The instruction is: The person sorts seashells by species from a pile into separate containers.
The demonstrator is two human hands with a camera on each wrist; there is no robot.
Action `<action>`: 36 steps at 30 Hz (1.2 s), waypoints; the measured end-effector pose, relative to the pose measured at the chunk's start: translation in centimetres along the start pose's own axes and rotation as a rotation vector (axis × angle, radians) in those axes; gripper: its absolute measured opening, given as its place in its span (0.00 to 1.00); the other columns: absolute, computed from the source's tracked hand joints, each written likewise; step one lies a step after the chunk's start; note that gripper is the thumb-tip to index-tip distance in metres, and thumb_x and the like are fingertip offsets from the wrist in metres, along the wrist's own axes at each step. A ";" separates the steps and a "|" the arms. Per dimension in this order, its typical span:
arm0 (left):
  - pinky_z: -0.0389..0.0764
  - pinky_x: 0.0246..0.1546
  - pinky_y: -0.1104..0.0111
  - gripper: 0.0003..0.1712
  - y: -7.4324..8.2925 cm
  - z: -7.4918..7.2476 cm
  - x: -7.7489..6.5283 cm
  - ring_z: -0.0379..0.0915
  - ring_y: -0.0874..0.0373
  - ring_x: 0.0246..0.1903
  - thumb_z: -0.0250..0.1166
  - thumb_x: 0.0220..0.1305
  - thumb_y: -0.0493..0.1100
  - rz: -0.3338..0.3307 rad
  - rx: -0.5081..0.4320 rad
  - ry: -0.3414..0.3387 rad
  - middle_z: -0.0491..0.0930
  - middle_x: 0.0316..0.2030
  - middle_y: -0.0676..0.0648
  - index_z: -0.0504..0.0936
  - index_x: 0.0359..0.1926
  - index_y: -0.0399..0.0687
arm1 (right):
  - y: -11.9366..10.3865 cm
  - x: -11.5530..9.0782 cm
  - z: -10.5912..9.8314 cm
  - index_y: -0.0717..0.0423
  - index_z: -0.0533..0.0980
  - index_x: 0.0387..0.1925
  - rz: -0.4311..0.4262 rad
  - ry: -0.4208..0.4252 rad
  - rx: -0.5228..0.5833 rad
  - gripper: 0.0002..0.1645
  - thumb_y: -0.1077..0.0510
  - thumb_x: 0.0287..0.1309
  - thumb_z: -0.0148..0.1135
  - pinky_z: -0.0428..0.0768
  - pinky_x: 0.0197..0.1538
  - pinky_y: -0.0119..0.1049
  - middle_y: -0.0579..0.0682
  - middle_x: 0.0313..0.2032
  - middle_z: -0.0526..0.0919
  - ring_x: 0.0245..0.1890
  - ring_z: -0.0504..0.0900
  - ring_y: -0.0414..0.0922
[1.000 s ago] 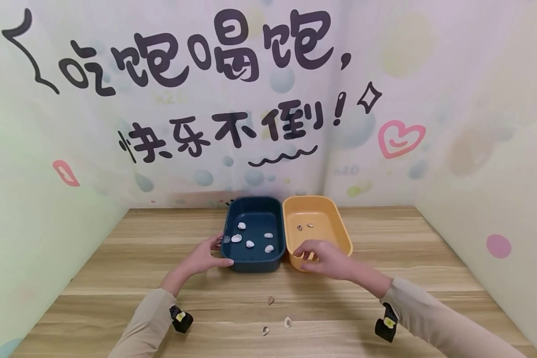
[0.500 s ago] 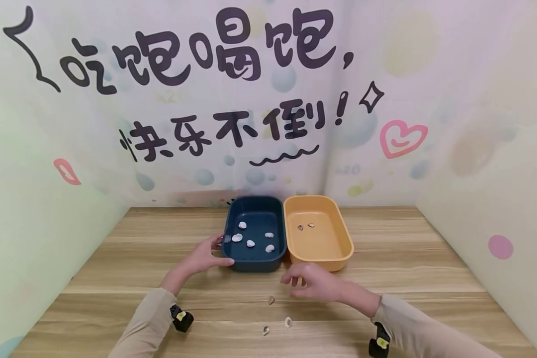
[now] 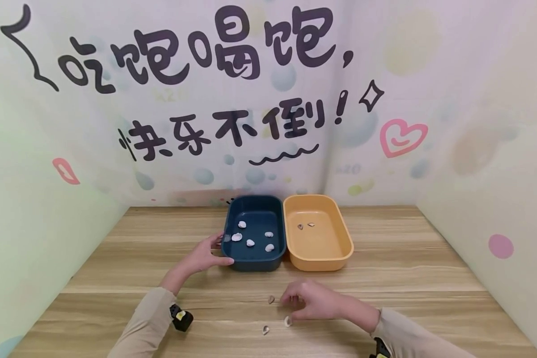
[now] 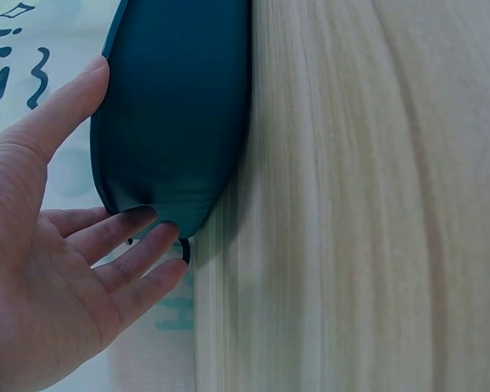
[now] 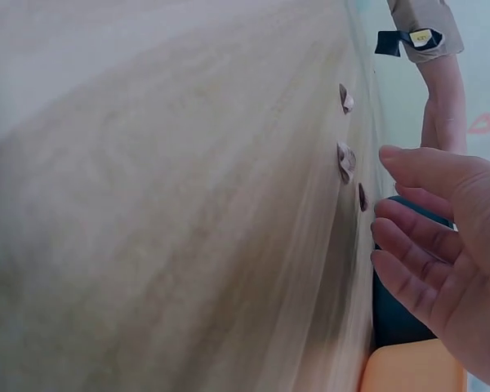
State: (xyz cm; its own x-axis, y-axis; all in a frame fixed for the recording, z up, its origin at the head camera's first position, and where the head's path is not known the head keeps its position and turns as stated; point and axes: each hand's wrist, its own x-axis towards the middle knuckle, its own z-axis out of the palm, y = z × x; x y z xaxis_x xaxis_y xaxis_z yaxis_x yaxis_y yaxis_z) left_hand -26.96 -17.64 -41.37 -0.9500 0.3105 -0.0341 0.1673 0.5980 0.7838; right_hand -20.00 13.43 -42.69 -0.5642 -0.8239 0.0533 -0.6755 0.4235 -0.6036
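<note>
My left hand (image 3: 203,256) touches the near left corner of a dark blue bin (image 3: 256,266), which has several white seashells (image 3: 250,243) inside. In the left wrist view, the thumb lies on the bin's rim and the other fingers extend loosely along its end wall (image 4: 171,147). My right hand (image 3: 312,300), fingers slightly bent and holding nothing, hovers low over the table among three loose shells. Closest is a pale shell (image 3: 288,321) by the thumb; a brown shell (image 3: 271,299) lies left of the fingertips, and another small shell (image 3: 266,329) farther toward the front.
A yellow bin (image 3: 320,265) stands right against the blue one, with two small brown shells (image 3: 301,226) in it. Both bins are near the back edge of the wood-grain table (image 3: 161,283), before a printed cloth wall (image 3: 197,169).
My right hand has come out from over the front of the yellow bin and moved down toward me, to the loose shells. The left hand stays at the blue bin.
</note>
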 end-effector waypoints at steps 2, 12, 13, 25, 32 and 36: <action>0.69 0.53 0.52 0.50 0.0 0.0 0.0 0.63 0.41 0.56 0.70 0.49 0.47 0.003 -0.004 0.000 0.63 0.60 0.33 0.53 0.66 0.32 | 0.0 0.0 0.1 0.51 0.79 0.41 0.003 -0.015 0.011 0.15 0.56 0.47 0.68 0.75 0.34 0.23 0.38 0.34 0.79 0.31 0.73 0.32; 0.69 0.54 0.52 0.49 0.0 -0.1 0.0 0.63 0.40 0.56 0.69 0.50 0.46 0.006 -0.011 -0.005 0.63 0.60 0.32 0.53 0.66 0.31 | -0.3 0.0 1.0 0.51 0.79 0.37 -0.031 -0.049 0.007 0.13 0.60 0.45 0.68 0.74 0.31 0.21 0.37 0.30 0.76 0.28 0.72 0.29; 0.69 0.54 0.52 0.49 0.0 -0.1 0.0 0.63 0.40 0.56 0.69 0.50 0.46 0.006 -0.010 -0.006 0.63 0.60 0.32 0.53 0.66 0.31 | -0.3 0.1 1.1 0.51 0.79 0.37 -0.035 -0.052 0.005 0.13 0.61 0.45 0.68 0.74 0.31 0.21 0.37 0.30 0.76 0.28 0.71 0.29; 0.69 0.54 0.52 0.50 -0.1 -0.1 0.0 0.63 0.41 0.56 0.70 0.50 0.47 0.012 -0.012 -0.010 0.63 0.60 0.32 0.53 0.66 0.31 | 0.1 0.3 1.7 0.53 0.81 0.31 -0.024 -0.042 0.008 0.06 0.62 0.47 0.67 0.74 0.30 0.20 0.35 0.28 0.75 0.27 0.72 0.27; 0.69 0.53 0.52 0.50 -0.1 -0.1 0.0 0.63 0.40 0.56 0.70 0.49 0.48 0.011 -0.010 -0.010 0.63 0.59 0.32 0.53 0.66 0.31 | 0.1 0.2 1.6 0.53 0.81 0.29 -0.002 -0.005 0.036 0.05 0.62 0.45 0.68 0.75 0.30 0.21 0.36 0.27 0.76 0.27 0.72 0.28; 0.69 0.53 0.52 0.51 0.0 -0.1 -0.1 0.63 0.40 0.56 0.70 0.49 0.48 0.004 -0.008 -0.008 0.63 0.60 0.32 0.53 0.66 0.31 | -0.1 0.1 1.0 0.52 0.81 0.28 0.017 0.009 0.047 0.05 0.62 0.45 0.68 0.75 0.30 0.22 0.35 0.27 0.75 0.27 0.72 0.28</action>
State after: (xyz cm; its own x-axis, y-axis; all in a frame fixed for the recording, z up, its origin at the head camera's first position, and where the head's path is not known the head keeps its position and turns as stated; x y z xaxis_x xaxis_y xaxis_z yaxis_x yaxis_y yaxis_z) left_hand -26.90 -17.73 -41.30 -0.9473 0.3183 -0.0358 0.1687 0.5906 0.7891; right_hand -19.54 12.91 -43.42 -0.5794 -0.8135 0.0495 -0.6428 0.4188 -0.6414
